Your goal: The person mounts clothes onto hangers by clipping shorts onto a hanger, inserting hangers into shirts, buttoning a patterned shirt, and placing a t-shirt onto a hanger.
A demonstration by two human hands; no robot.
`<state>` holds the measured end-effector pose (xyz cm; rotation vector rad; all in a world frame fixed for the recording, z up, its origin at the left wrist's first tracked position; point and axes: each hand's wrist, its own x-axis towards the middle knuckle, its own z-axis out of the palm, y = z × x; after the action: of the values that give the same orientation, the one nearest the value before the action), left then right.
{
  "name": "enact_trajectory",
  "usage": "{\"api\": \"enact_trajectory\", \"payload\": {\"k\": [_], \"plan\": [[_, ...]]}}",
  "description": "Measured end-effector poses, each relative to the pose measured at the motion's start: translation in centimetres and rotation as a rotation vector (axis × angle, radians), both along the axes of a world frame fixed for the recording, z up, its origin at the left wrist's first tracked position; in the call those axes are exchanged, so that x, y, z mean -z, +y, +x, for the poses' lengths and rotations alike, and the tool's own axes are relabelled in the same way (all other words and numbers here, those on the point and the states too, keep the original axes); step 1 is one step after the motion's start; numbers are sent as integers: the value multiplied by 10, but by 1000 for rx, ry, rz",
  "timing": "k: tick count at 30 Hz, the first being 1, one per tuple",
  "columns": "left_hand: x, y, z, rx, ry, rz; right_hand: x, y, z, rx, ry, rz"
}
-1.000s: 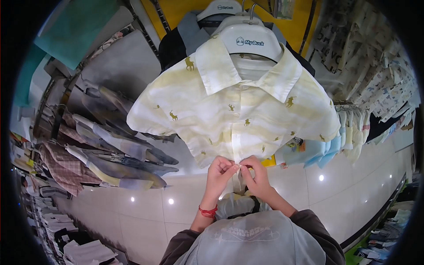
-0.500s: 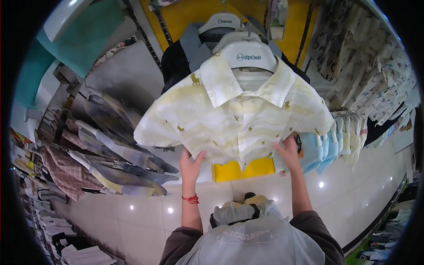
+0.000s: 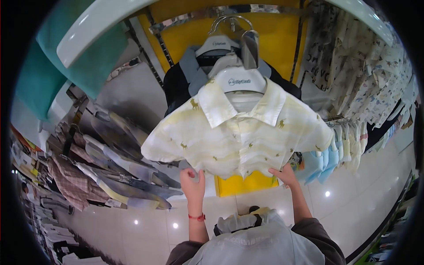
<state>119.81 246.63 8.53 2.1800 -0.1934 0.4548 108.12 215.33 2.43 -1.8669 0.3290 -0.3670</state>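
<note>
A short-sleeved pale yellow and white shirt (image 3: 221,145) with small brown horse-and-rider prints hangs facing me on a white hanger (image 3: 240,81). At its lower right side, my right hand (image 3: 287,175) has the thumb on the front of the cloth and the other fingers mostly hidden behind it. Just under the left sleeve is my left hand (image 3: 192,185), wearing a red cord bracelet. Its fingers are bent and the thumb stands apart, close to the shirt's lower edge; no cloth shows between them.
Behind the shirt hangs a black and grey garment (image 3: 176,88) on another white hanger. Greyish clothes (image 3: 128,163) hang at left, light blue ones (image 3: 324,163) at right. A yellow panel (image 3: 240,183) shows below the shirt. A white curved bar (image 3: 88,33) crosses overhead.
The shirt and both hands sit lower in view as the camera has tilted. My left hand's fingers have come out from behind the cloth and bent; my right hand stays at the shirt.
</note>
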Motion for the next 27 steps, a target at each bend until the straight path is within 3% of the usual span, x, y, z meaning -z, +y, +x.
{"api": "enact_trajectory", "payload": {"k": [3, 4, 7, 10, 13, 16, 20, 25, 27], "plan": [[-54, -23, -13, 325, -253, -180, -36, 5, -1, 25, -180, 301], [-80, -42, -22, 426, -216, -267, -51, 9, 1, 37, -247, 439], [-107, -99, -12, 650, -149, -467, -97, 25, 7, 190, -220, 364], [-118, -117, -2, 728, 129, -690, -106, 35, 15, 239, -374, 276], [-115, -123, 6, 752, -48, -513, -97, 33, 20, 265, -420, 231], [-112, -128, 15, 543, -212, -440, -84, 28, 23, 337, -396, 162], [-95, -135, 23, 463, -221, -425, -61, 19, 28, 356, -344, 100], [-112, -123, 21, 406, -259, -334, -59, 23, 28, 316, -405, 112], [-114, -125, 18, 463, -224, -467, -50, 18, 25, 256, -281, 66]]}}
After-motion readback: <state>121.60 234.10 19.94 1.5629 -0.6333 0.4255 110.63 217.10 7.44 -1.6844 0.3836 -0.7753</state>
